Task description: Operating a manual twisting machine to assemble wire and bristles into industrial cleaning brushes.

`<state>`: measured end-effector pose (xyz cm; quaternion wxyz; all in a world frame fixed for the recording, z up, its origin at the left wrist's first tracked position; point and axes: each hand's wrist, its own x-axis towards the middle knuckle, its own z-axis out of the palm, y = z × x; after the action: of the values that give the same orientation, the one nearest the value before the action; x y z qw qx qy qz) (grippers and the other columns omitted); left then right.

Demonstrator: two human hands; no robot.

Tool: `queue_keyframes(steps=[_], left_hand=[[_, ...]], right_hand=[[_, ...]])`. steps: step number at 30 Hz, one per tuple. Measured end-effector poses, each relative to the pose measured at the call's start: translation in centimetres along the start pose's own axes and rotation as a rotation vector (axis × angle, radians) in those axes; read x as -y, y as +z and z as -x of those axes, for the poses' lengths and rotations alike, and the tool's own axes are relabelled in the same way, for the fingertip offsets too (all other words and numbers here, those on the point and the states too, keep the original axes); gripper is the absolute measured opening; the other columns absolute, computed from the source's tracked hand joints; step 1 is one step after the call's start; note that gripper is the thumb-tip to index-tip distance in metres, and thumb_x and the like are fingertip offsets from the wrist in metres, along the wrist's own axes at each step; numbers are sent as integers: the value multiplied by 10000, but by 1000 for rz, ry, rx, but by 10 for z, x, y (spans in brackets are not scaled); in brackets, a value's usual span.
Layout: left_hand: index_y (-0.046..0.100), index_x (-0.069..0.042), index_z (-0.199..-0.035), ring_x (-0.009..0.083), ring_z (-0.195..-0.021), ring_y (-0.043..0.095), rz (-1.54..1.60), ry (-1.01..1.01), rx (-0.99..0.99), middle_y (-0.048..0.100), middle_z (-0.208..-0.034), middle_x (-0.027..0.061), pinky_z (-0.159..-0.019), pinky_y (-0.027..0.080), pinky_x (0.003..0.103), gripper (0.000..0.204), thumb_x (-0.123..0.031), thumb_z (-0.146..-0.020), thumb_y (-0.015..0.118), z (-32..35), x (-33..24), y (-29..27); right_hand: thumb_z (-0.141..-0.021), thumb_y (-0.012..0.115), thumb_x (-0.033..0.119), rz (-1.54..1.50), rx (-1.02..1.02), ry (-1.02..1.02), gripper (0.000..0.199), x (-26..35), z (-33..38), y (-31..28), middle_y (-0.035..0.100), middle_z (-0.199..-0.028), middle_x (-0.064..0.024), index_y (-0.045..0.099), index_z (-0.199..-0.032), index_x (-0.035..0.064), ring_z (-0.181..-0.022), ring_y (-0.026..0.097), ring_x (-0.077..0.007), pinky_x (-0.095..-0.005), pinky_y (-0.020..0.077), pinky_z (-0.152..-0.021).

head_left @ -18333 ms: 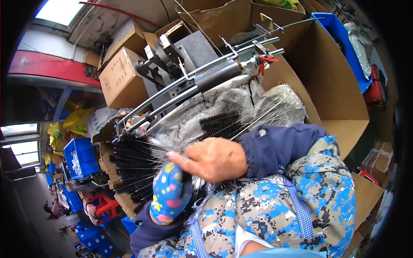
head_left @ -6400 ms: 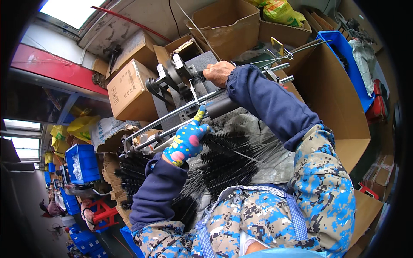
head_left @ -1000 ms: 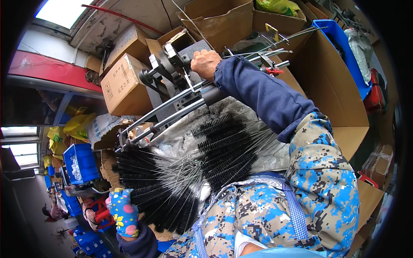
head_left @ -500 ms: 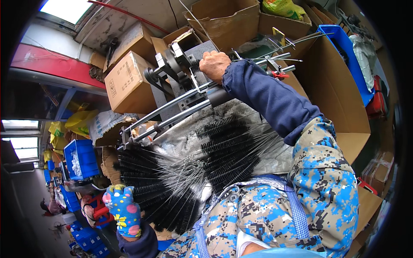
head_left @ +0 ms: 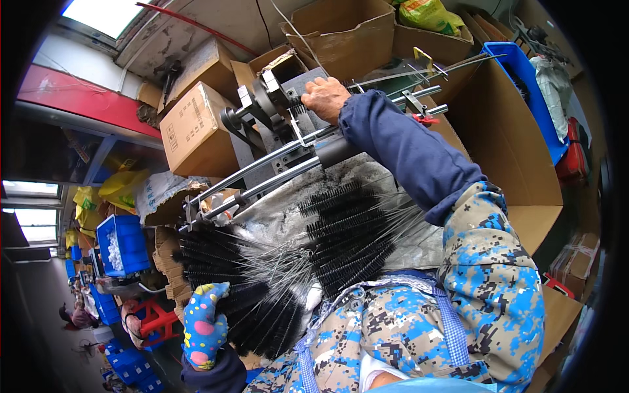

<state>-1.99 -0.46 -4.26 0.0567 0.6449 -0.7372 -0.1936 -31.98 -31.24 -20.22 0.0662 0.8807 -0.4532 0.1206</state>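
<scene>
My left hand (head_left: 205, 325), in a blue glove with coloured dots, is beside the left bundle of black wire brushes (head_left: 262, 321). Its fingers and thumb point toward the bristles with a gap between them, and no object shows in the grip. My bare right hand (head_left: 325, 99) is closed at the metal machine (head_left: 270, 98), next to its rollers. What those fingers hold is hidden. A second bundle of black twisted-wire brushes (head_left: 347, 236) lies on the grey sheet in front of me, its bare wire stems fanned out to the right.
Two metal rails (head_left: 275, 178) run across the machine's near side. Cardboard boxes (head_left: 196, 128) stand behind it, with a large open carton (head_left: 511, 137) at right. A blue bin (head_left: 124, 242) of white pieces sits at left, near a red stool (head_left: 157, 321).
My left hand has gone from a closed shape to spread fingers and moved right, closer to the left brush bundle. My right hand stays at the machine with only a slight shift.
</scene>
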Motion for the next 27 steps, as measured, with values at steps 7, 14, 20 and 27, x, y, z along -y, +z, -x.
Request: queue_keyframes(steps=[7,14,20,27], left_hand=[[598,-35,-1007,260,-841,606,277,140,143,593,-977,129,-743,488,311,471,146,-574,555,-8,-15,-5],[614,-10,-924,146,-704,589,366,-6,-218,600,-835,89,-593,481,230,390,182,-610,482,31,26,-5],[618,-16,-940,102,-672,536,593,20,-331,559,-780,43,-605,442,213,377,161,-634,488,-13,20,7],[616,-13,-947,82,-648,523,662,-27,-298,569,-788,26,-575,413,197,346,144,-667,488,-3,24,1]], right_hand=[[-822,479,124,-26,91,39,177,-6,-3,-1,568,-993,-100,627,-918,108,-1004,517,-252,-400,397,-833],[-802,542,178,191,2,290,472,-57,60,-23,383,-1278,-172,440,-1242,42,-1145,416,-332,-456,383,-896],[-812,583,321,-134,154,448,538,-37,69,-23,438,-1190,-143,443,-1261,60,-1103,437,-325,-442,396,-870],[-823,556,289,-151,85,421,425,-17,60,-10,489,-1129,-146,473,-1155,37,-1089,468,-292,-442,390,-852]])
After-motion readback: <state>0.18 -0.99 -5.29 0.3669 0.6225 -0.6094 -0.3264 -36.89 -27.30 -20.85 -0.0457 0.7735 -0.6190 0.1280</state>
